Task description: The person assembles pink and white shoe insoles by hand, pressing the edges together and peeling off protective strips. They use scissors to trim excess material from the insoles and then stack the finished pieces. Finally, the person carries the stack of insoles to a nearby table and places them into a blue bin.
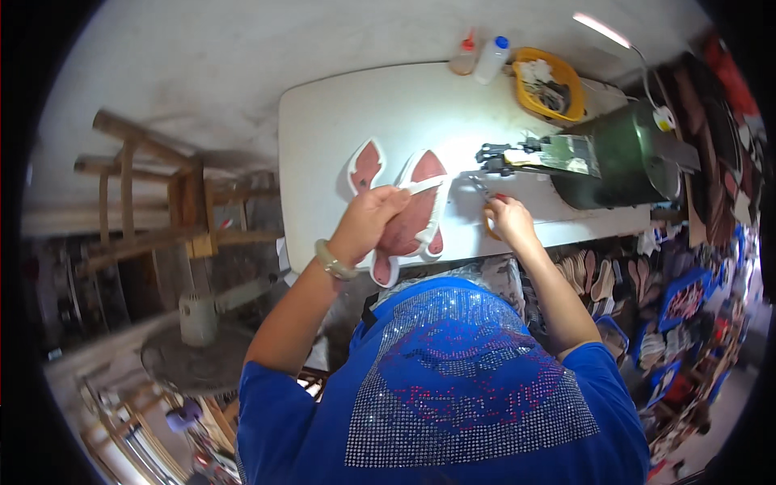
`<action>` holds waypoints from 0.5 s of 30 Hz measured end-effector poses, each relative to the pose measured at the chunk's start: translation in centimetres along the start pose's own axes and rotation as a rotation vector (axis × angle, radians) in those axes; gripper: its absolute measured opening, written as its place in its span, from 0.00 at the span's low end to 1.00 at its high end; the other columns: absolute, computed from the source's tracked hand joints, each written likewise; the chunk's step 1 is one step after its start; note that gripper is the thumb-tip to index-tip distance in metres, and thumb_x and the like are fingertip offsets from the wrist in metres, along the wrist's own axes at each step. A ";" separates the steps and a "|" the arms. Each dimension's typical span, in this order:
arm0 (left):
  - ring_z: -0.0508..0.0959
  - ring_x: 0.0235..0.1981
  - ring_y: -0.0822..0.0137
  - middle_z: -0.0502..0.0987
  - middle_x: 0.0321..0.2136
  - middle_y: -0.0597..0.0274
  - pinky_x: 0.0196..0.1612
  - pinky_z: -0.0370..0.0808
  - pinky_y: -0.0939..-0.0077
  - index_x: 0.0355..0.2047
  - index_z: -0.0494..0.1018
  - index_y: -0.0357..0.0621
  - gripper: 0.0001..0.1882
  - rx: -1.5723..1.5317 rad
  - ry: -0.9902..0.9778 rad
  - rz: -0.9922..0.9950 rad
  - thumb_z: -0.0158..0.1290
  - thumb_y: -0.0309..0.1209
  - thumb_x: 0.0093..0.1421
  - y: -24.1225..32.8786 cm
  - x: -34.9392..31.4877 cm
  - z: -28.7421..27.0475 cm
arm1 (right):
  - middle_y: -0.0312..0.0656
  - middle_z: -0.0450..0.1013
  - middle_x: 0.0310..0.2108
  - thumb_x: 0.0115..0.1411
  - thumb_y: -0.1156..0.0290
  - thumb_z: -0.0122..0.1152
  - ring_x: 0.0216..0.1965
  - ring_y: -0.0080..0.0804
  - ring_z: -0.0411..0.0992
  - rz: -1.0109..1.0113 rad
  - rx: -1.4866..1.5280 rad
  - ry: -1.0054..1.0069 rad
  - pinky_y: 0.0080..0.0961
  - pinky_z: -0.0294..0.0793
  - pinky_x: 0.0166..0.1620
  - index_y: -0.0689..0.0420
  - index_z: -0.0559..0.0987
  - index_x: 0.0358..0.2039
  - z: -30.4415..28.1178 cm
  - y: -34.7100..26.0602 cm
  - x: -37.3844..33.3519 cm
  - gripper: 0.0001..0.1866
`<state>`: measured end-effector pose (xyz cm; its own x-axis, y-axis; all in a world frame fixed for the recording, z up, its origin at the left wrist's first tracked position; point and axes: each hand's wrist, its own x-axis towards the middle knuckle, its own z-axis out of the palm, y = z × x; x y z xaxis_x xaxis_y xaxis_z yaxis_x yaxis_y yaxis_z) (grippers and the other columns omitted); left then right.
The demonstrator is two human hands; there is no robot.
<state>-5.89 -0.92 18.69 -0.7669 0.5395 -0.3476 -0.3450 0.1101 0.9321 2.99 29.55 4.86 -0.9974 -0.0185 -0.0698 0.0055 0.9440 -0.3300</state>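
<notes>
White table, grey wall past far edge, wooden frames & fan off left edge. Far edge, toward rt corner: 2 bottles, 1 yellow basket; 1 green machine at rt end. 1 loose piece, red w/ white rim, toward left edge; L hand grip pinches larger piece by near edge; can't tell count beneath. R hand grip closed round scissors, 1 pr, near edge. Pieces' dark marks unreadable
</notes>
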 end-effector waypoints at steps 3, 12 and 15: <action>0.69 0.25 0.79 0.73 0.23 0.68 0.29 0.68 0.81 0.30 0.74 0.36 0.16 0.134 -0.038 0.062 0.47 0.38 0.65 -0.5 5.5 4.6 | 0.52 0.76 0.35 0.63 0.58 0.53 0.34 0.39 0.77 0.218 1.202 -0.108 0.29 0.75 0.34 0.61 0.77 0.40 -5.4 -5.4 -0.6 0.18; 0.70 0.23 0.78 0.74 0.22 0.69 0.26 0.69 0.80 0.28 0.74 0.39 0.13 0.322 -0.211 -0.086 0.51 0.35 0.63 0.6 15.8 8.9 | 0.47 0.76 0.32 0.66 0.59 0.48 0.29 0.35 0.78 0.478 1.804 0.023 0.23 0.78 0.31 0.68 0.75 0.39 -7.6 -6.8 2.4 0.21; 0.71 0.23 0.78 0.75 0.24 0.68 0.27 0.70 0.80 0.28 0.74 0.39 0.11 0.268 -0.269 -0.188 0.51 0.34 0.62 0.6 17.3 8.6 | 0.48 0.77 0.33 0.66 0.59 0.48 0.29 0.36 0.78 0.476 1.874 0.075 0.23 0.78 0.31 0.67 0.75 0.41 -7.1 -7.0 3.2 0.21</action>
<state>-14.69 15.62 14.11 -0.5233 0.6838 -0.5085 -0.2856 0.4215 0.8607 -0.78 25.24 13.62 -0.8914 0.1537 -0.4264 0.2422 -0.6336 -0.7347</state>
